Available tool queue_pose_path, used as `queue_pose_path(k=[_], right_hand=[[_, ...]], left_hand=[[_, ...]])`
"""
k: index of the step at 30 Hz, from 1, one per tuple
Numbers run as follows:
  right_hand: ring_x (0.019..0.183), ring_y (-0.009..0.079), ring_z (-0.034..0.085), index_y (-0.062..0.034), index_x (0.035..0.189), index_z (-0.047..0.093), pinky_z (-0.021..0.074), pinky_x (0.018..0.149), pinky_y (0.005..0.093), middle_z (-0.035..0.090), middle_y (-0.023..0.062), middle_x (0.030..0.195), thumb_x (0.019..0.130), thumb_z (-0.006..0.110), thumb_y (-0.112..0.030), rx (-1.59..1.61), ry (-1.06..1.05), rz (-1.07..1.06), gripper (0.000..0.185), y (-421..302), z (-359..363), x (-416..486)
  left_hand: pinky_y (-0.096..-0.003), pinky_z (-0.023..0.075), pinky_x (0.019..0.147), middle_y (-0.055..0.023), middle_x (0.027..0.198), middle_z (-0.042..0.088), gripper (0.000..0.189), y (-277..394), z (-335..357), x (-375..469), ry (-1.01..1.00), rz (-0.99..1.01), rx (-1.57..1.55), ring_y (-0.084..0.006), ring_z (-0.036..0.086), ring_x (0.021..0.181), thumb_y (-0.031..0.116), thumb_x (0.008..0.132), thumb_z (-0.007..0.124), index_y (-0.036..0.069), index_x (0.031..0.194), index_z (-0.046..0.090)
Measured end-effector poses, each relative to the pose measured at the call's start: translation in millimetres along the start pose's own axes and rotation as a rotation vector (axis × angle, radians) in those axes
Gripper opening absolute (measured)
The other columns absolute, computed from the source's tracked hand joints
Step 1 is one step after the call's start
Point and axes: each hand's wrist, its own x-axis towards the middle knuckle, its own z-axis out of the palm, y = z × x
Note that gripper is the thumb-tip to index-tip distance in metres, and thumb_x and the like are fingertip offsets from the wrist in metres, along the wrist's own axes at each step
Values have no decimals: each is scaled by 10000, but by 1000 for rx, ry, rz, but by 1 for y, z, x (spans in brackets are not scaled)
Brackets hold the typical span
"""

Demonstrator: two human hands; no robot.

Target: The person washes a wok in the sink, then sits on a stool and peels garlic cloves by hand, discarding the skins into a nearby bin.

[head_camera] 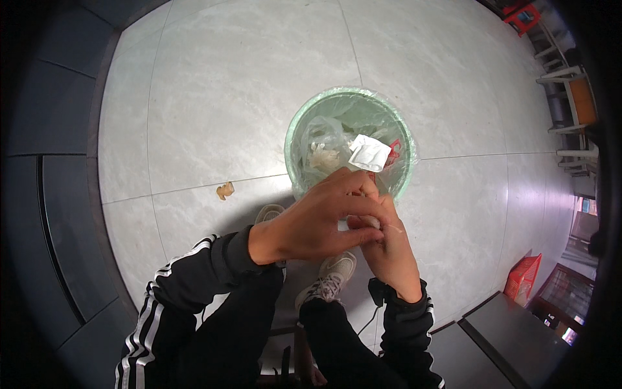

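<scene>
My left hand (pixel 325 219) reaches across to my right hand (pixel 391 243), and the two meet over the near rim of a round green waste bin (pixel 290 146). A small pale thing shows between the fingers, but what it is and which hand grips it cannot be made out. The bin has a clear plastic liner. In it lie a folded white paper or tissue (pixel 370 153), pale crumpled scraps (pixel 324 157) and something red (pixel 394 151). My right fingers are partly hidden behind my left hand.
A small tan-brown scrap (pixel 225 190) lies on the tiled floor (pixel 233 97) left of the bin. Dark panels (pixel 58 107) line the left side. Chairs (pixel 578 102), a red plastic stool (pixel 522 17) and a red basket (pixel 523 279) stand at the right. My shoes (pixel 333 277) are just below the bin.
</scene>
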Motion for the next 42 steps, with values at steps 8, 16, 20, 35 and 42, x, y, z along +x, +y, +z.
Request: queue_pose_path(k=[8,16,20,35,42], right_hand=[[746,186,637,-51,1337,577,512,715,281,686,102,876,906,732,-8,-42,49,-16,460,4,1,-2],[866,252,680,-80,1351,572,545,771,333,694,136,1058,912,713,-2,-189,92,23,467,-20,8,-2],[946,328,681,-65,1255,591,543,807,381,686,157,1061,894,714,-17,-290,74,122,384,-24,11,-2],[932,268,580,-14,1178,496,461,831,379,576,115,985,979,617,-515,188,-90,44,552,12,9,-17],[1094,219,521,23,1355,412,439,950,352,521,125,1200,1009,424,-681,332,-199,38,784,0,5,-24]], left_hand=[[-307,538,754,-94,930,691,87,-1,-2,-2,139,-249,-206,-183,686,818,115,984,680,33,1012,676],[-343,539,716,-102,903,675,61,4,9,-3,198,-194,2,-257,689,797,90,979,654,40,1006,633],[-375,531,678,-110,888,660,60,3,13,-4,250,-118,131,-304,670,772,95,969,656,51,999,628],[-297,505,965,-91,1300,594,381,-7,-1,3,223,-215,-613,-119,617,1056,187,1016,657,8,1339,561],[-386,469,1021,-140,1577,410,832,13,8,-5,-153,-223,-631,-209,544,1264,417,847,840,56,1502,477]])
